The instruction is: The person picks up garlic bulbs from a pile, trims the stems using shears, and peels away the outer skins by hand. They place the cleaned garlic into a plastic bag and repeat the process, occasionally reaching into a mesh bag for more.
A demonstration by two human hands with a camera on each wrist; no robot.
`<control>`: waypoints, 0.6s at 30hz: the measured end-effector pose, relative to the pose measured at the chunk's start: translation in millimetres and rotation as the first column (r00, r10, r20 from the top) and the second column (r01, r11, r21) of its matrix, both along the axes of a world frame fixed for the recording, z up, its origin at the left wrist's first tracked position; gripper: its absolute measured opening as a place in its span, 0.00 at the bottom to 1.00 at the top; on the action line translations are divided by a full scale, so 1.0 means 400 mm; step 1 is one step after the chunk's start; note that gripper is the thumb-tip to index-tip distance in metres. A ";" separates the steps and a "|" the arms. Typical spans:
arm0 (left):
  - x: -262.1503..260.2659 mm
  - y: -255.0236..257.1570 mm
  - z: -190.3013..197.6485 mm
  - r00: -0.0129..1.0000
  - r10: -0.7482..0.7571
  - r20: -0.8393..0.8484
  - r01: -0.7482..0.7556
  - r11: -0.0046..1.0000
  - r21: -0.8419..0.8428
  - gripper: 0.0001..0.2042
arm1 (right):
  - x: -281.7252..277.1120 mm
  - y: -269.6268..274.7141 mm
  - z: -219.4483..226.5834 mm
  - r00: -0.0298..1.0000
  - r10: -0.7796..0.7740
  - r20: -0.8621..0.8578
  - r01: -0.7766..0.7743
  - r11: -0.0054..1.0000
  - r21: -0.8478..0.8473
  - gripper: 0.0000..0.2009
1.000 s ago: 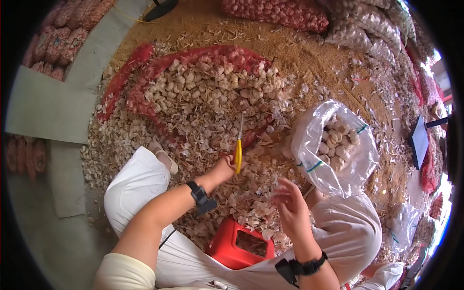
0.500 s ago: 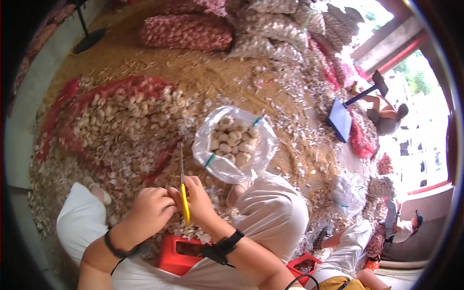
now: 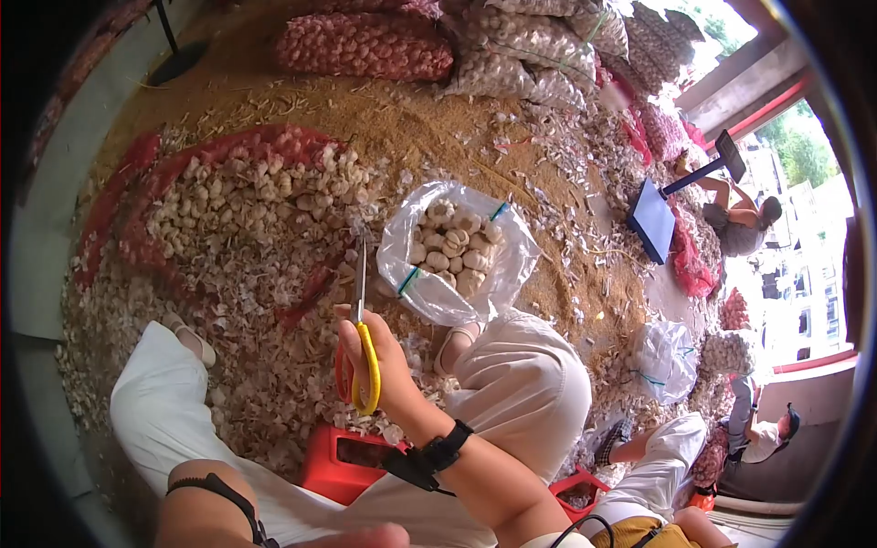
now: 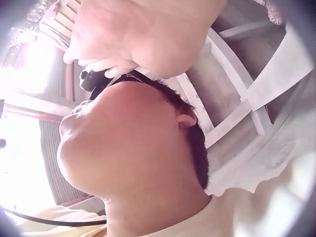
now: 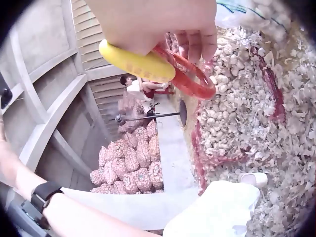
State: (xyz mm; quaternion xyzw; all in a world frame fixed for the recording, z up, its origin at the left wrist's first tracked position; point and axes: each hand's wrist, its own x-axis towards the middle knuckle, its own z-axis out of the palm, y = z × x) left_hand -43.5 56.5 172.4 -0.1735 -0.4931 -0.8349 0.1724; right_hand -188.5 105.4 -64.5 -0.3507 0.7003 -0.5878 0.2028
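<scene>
In the head view my right hand (image 3: 388,370) holds scissors (image 3: 367,365) with yellow and red handles, blades pointing away over the garlic skins. The right wrist view shows the scissors' handle loops (image 5: 140,64) below the hand (image 5: 158,22). My left hand (image 4: 143,37) is raised beside the head in the left wrist view, palm showing, fingers loosely bent near a small head-worn camera (image 4: 91,81). Only a blurred bit of it enters the head view's bottom edge. Beyond the right hand stands a clear plastic bag (image 3: 512,274) with trimmed garlic bulbs (image 3: 452,245).
A red mesh sack (image 3: 142,219) lies spread under a garlic pile (image 3: 228,201). Loose skins cover the floor around a red plastic stool (image 3: 324,466). Full sacks (image 3: 365,46) stand at the back, a blue platform scale (image 3: 651,222) at right. Other people sit at the right.
The scissors have passed from my left hand to my right as the hands met. My left hand has since risen toward the head. The head view has swung right.
</scene>
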 end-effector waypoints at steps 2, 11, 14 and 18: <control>-0.019 -0.007 -0.030 0.976 0.024 -0.218 -0.027 1.000 -0.010 0.30 | 0.002 0.014 0.011 0.907 0.135 0.398 -0.133 0.991 -0.031 0.17; -0.175 -0.492 -0.627 0.436 0.757 0.487 -0.602 0.647 -0.467 0.21 | -0.019 0.055 0.147 0.833 0.205 0.514 -0.227 0.974 -0.020 0.18; -0.196 -0.615 -1.012 0.351 0.662 0.662 -0.222 0.746 -0.628 0.16 | -0.034 0.067 0.183 0.701 0.290 0.652 -0.354 0.934 -0.035 0.19; -0.205 -0.694 -1.282 0.370 0.726 0.580 0.141 0.573 -0.807 0.18 | -0.076 0.068 0.210 0.903 0.238 0.357 -0.274 0.960 0.052 0.22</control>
